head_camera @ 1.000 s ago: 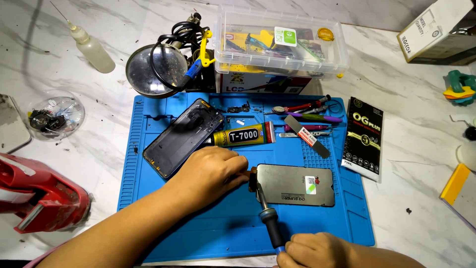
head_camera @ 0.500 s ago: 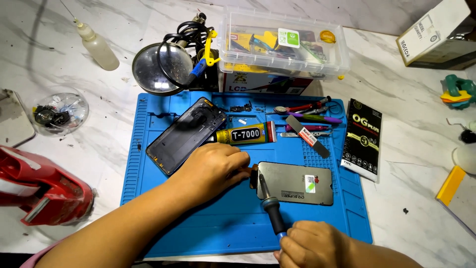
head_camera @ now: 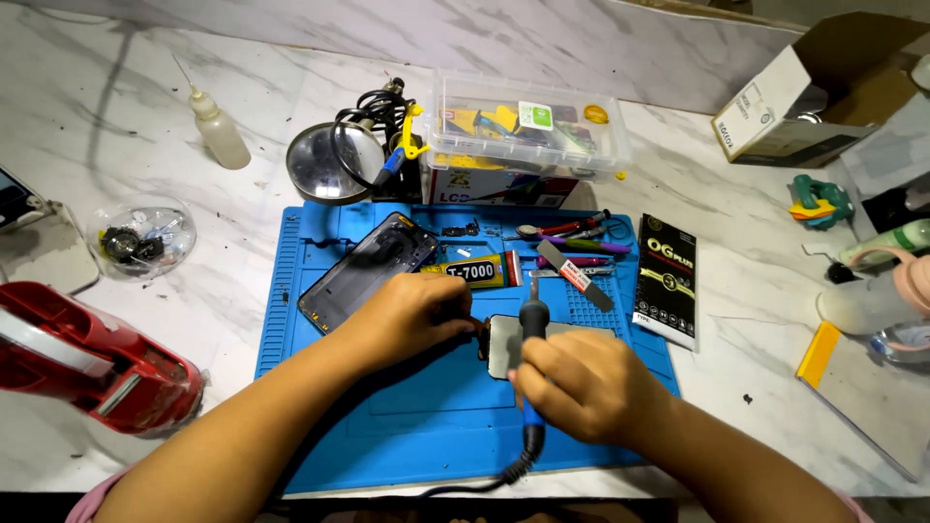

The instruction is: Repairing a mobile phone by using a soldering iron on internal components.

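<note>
A grey phone panel point(head_camera: 502, 341) lies flat on the blue work mat point(head_camera: 320, 387). My left hand point(head_camera: 412, 318) rests on the mat with its fingertips pinched at the panel's left edge; what they pinch is too small to tell. My right hand point(head_camera: 581, 383) covers most of the panel and grips a soldering iron point(head_camera: 533, 318) by its blue and black handle. The iron's thin tip points away from me, and its cable trails off the mat's near edge. A dark phone body point(head_camera: 368, 271) and a yellow glue tube point(head_camera: 480, 273) lie just beyond my left hand.
Tweezers and small tools point(head_camera: 572, 232) and a black flat packet point(head_camera: 666, 281) lie at the mat's far right. Behind stand a clear parts box point(head_camera: 528, 126), a round lamp point(head_camera: 334, 163) and a squeeze bottle point(head_camera: 218, 126). A red device point(head_camera: 87, 358) sits left, a cardboard box point(head_camera: 794, 97) far right.
My right hand has moved from the mat's near edge up over the grey panel, bringing the soldering iron with it. My left hand has stayed at the panel's left edge.
</note>
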